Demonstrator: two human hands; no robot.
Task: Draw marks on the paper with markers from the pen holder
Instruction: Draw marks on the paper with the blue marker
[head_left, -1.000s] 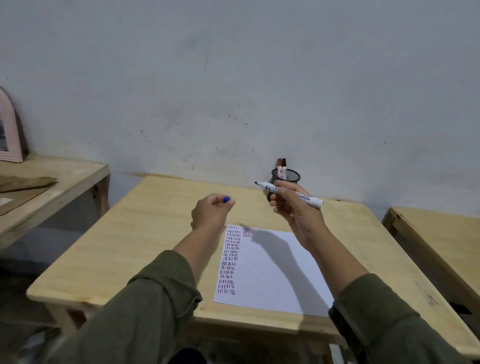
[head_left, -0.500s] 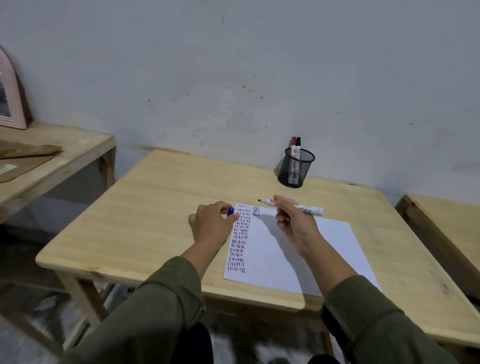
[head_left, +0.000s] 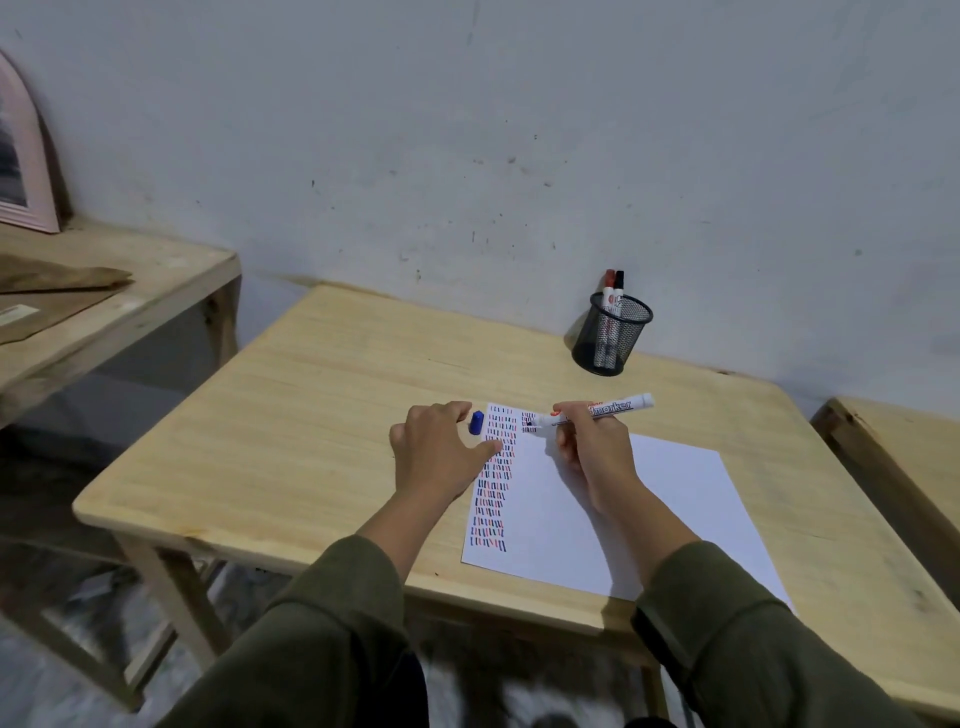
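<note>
A white sheet of paper (head_left: 623, 509) lies on the wooden table (head_left: 311, 415), its left strip filled with short red, blue and black marks. My right hand (head_left: 592, 457) grips an uncapped white marker (head_left: 597, 410), tip pointing left and touching the paper near its top left corner. My left hand (head_left: 441, 452) rests on the table with fingers spread, thumb on the paper's left edge. A blue cap (head_left: 476, 422) lies on the table just beyond its fingertips. A black mesh pen holder (head_left: 612, 332) at the back holds two markers (head_left: 612, 291).
A grey wall stands right behind the table. A second wooden table (head_left: 104, 301) at the left carries a pink frame (head_left: 26, 156) and brown paper. Another wooden surface (head_left: 904, 457) sits at the right.
My left hand let go of the blue cap and flattened beside the paper. My right hand lowered the marker until its tip reached the paper. The view tilted further down.
</note>
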